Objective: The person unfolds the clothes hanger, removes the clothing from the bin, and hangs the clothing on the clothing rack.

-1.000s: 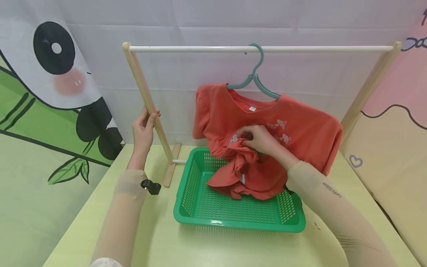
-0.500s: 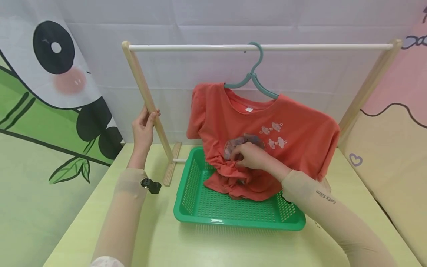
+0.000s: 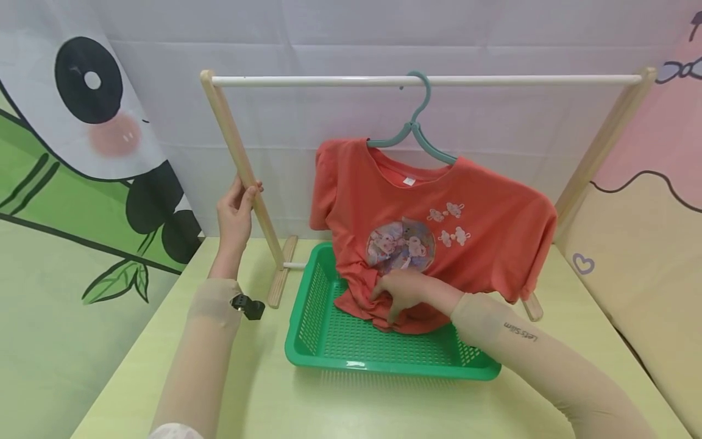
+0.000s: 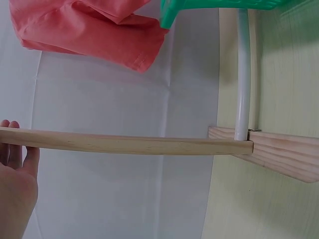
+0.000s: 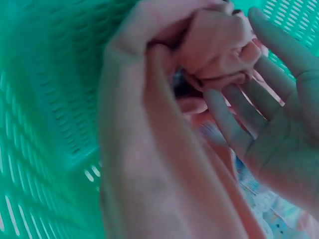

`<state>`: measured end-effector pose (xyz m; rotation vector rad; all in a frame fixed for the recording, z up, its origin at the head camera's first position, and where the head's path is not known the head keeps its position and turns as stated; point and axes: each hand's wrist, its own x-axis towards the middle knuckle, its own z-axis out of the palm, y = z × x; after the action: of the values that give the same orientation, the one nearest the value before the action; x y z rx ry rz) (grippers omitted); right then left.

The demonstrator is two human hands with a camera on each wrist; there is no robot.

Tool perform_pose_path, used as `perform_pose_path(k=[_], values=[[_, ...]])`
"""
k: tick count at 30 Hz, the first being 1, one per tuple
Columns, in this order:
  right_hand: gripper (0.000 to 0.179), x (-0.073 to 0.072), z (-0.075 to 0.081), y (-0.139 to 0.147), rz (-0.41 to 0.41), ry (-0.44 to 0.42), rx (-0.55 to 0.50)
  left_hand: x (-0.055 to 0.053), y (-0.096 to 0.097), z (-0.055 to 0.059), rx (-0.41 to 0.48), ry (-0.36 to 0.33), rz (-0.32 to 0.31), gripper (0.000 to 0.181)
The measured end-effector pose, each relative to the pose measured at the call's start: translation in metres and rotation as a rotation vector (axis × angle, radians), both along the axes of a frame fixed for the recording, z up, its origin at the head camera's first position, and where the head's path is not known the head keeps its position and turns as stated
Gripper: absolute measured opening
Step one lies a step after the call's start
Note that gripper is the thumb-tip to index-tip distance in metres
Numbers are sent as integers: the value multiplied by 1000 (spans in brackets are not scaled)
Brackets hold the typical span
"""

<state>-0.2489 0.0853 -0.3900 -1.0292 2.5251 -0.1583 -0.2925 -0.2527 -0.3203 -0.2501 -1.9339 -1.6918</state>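
A red T-shirt [image 3: 356,201] with a round picture print hangs on a teal hanger [image 3: 433,149], hooked over the rack's white rod. Its bunched lower part lies in a green basket [image 3: 395,368]. My right hand [image 3: 406,288] is at that bunched cloth, below the print. The right wrist view shows this right hand [image 5: 281,134] with fingers extended and apart, touching the folds. At the left, my left hand [image 3: 236,213] holds the rack's wooden post [image 3: 233,137] between thumb and fingers. Up close in the left wrist view, the same post [image 4: 139,144] passes through the hand's fingers.
The basket stands on a pale yellow table [image 3: 351,408], in front of the rack's lower bar. Wooden feet [image 3: 282,271] support the rack at both sides. A white cloth backdrop [image 3: 296,183] is behind it, with cartoon panels left and right.
My right hand has let go of the gathered shirt front and moved down toward the basket. The shirt has dropped and its round print now shows. My left hand stays on the post.
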Motion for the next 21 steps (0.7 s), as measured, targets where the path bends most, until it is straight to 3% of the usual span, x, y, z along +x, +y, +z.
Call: perform_pose_path(k=[3,9,17,19,21], values=[[63,0,-5,-1,6,-6,36,0,1,0,1,4,0,44],[73,-2,-14,-3,53,72,58,1,1,1,14,3,0,44],[61,6,-4,-4,58,205,-62,1,1,2,-1,2,6,43],[50,8,-1,-4,63,195,-88,0,1,1,-3,3,9,43],[40,11,1,-4,68,129,-99,0,1,1,-8,2,12,43]])
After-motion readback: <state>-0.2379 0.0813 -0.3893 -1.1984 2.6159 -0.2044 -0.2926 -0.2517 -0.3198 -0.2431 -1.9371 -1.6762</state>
